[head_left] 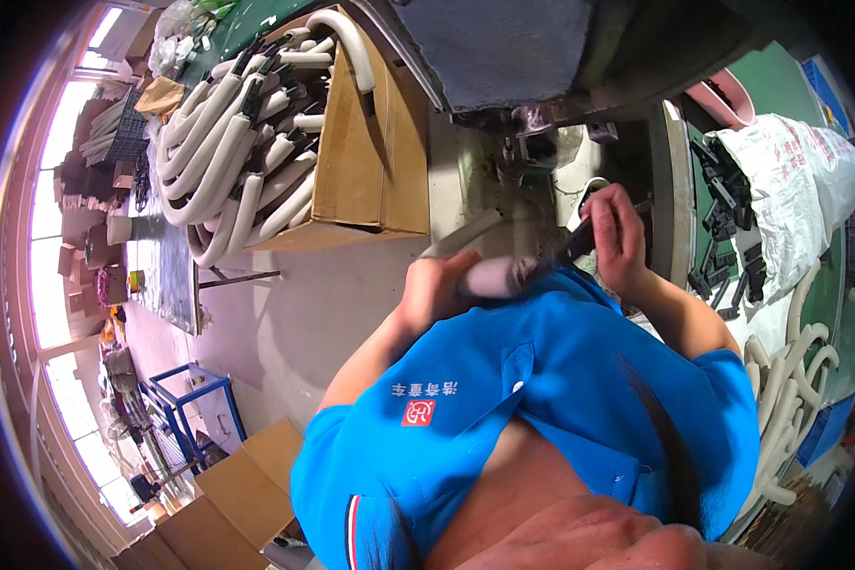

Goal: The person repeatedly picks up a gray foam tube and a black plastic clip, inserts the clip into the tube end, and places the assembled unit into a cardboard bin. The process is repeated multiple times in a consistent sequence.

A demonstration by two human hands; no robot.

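My left hand is wrapped round a beige foam-covered tube in front of my chest. The tube's near part is smeared by motion, and a paler curved length shows beyond the hand, likely the same tube. In my right hand, the fingers are closed on a black plastic piece, which points toward the tube's end. Blur hides whether the black piece and the tube touch. Just beyond my hands stands a machine with a metal fitting under a dark housing.
To the left, a cardboard box overflows with bent beige tubes with black ends. Loose black plastic parts lie at right beside a white sack. More bare tubes lie at lower right. A blue metal frame stands at lower left.
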